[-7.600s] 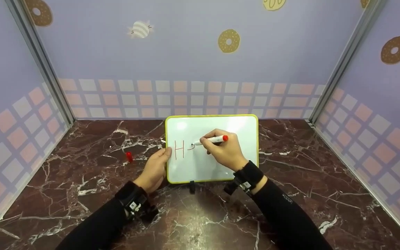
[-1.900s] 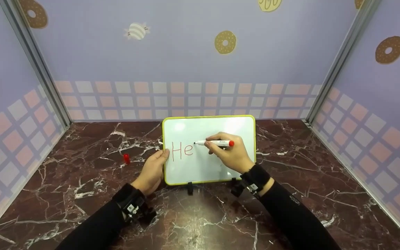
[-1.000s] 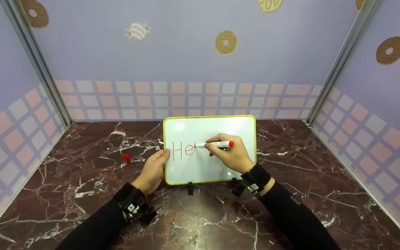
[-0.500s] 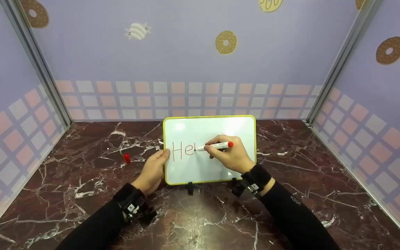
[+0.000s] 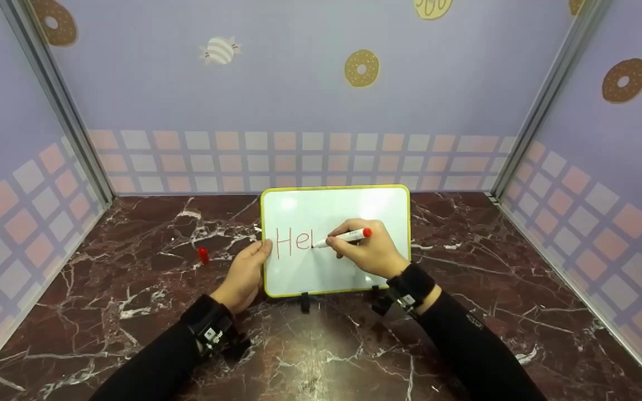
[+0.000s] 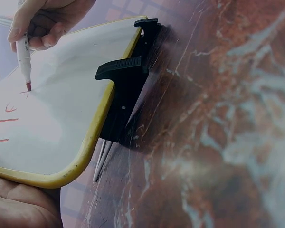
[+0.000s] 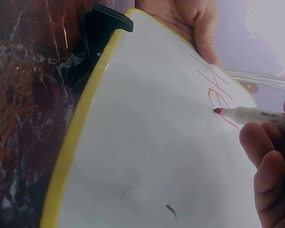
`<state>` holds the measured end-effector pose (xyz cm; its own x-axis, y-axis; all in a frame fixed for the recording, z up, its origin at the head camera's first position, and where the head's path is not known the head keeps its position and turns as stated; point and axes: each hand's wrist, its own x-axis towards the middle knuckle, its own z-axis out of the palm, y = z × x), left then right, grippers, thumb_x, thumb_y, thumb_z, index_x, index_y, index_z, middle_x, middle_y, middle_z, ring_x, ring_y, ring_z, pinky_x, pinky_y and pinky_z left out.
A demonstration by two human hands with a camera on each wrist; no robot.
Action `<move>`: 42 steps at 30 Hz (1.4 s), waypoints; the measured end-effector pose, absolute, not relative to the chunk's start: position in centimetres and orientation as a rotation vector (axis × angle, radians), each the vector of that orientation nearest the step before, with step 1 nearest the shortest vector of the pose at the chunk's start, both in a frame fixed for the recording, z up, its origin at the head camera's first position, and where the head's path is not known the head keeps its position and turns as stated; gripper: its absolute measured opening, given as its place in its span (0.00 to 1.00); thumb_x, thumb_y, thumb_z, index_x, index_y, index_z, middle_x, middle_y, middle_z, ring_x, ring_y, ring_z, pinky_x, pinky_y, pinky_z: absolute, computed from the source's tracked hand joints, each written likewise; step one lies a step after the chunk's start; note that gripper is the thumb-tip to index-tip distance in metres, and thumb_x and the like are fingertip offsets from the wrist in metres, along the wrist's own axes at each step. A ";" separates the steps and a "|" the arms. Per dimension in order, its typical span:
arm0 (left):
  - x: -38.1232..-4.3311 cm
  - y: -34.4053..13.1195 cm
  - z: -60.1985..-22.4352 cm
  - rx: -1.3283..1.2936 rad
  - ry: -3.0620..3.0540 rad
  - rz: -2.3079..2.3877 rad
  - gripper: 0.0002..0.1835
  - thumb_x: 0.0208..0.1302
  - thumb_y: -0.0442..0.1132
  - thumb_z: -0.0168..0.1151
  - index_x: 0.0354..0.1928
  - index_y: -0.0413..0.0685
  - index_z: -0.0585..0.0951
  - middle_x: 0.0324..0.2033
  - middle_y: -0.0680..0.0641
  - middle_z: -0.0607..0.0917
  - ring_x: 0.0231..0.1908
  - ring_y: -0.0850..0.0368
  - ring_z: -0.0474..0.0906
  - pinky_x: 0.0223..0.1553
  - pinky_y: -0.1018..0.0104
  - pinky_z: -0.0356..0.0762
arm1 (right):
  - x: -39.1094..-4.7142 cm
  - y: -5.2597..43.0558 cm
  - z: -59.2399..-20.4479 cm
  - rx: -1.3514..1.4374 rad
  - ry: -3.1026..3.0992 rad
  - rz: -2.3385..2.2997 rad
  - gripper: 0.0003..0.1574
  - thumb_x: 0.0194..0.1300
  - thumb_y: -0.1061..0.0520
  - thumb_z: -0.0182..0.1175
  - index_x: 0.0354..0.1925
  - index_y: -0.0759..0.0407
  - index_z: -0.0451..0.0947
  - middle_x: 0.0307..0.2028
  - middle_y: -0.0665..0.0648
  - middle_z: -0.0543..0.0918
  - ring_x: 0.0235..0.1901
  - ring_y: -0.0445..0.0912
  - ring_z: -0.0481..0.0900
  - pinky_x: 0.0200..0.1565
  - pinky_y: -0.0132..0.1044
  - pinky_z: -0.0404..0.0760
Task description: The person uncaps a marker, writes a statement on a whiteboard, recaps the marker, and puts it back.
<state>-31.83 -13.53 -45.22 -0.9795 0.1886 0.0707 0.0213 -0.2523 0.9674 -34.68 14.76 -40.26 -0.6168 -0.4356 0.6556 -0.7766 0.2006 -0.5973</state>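
Note:
A small whiteboard (image 5: 321, 273) with a yellow frame stands tilted on black stand clips (image 6: 121, 71). Red strokes on it read "He" followed by a vertical line (image 5: 311, 236). My left hand (image 5: 244, 275) grips the board's left edge, thumb on the front face; the fingers go behind it, hidden in the head view. Between thumb and fingers my right hand (image 5: 368, 248) pinches a white marker (image 5: 348, 236) with a red end. In the right wrist view the marker's tip (image 7: 217, 110) meets the board at the end of the vertical stroke.
A red marker cap (image 5: 203, 255) lies on the dark marbled table (image 5: 148, 334), left of the board. Patterned lilac walls (image 5: 293, 100) enclose the table at the back and sides. A small dark mark (image 7: 171, 210) shows low on the board in the right wrist view.
The "e" has been finished beside the "H", and a vertical stroke has been drawn downward after it. Over the last second the marker tip has moved down. My left hand keeps its hold.

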 end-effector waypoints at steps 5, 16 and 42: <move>-31.8 -13.5 -45.3 0.266 1.856 2.399 0.26 0.94 0.45 0.42 0.71 0.26 0.74 0.57 0.35 0.89 0.53 0.48 0.89 0.53 0.54 0.89 | -34.6 14.8 -40.3 1.132 -2.158 1.407 0.03 0.74 0.63 0.74 0.39 0.63 0.91 0.27 0.53 0.91 0.25 0.49 0.89 0.25 0.29 0.79; -32.0 -13.5 -45.4 0.240 1.863 2.412 0.25 0.94 0.45 0.43 0.69 0.27 0.75 0.55 0.36 0.89 0.52 0.48 0.89 0.51 0.55 0.89 | -34.7 14.9 -40.1 1.103 -2.176 1.402 0.03 0.73 0.64 0.74 0.38 0.60 0.92 0.26 0.50 0.90 0.23 0.49 0.89 0.24 0.29 0.78; -31.9 -13.3 -45.2 0.228 1.852 2.426 0.24 0.94 0.44 0.44 0.69 0.27 0.76 0.53 0.38 0.90 0.49 0.49 0.89 0.50 0.56 0.90 | -35.1 15.6 -39.7 1.010 -2.055 1.473 0.03 0.74 0.64 0.73 0.41 0.63 0.92 0.28 0.54 0.91 0.24 0.51 0.89 0.25 0.31 0.81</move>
<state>-31.86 -13.33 -45.22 -0.9857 0.1537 0.0689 0.0259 -0.2657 0.9637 -35.12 15.55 -39.65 -0.6502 -0.3156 0.6912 -0.7559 0.1763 -0.6305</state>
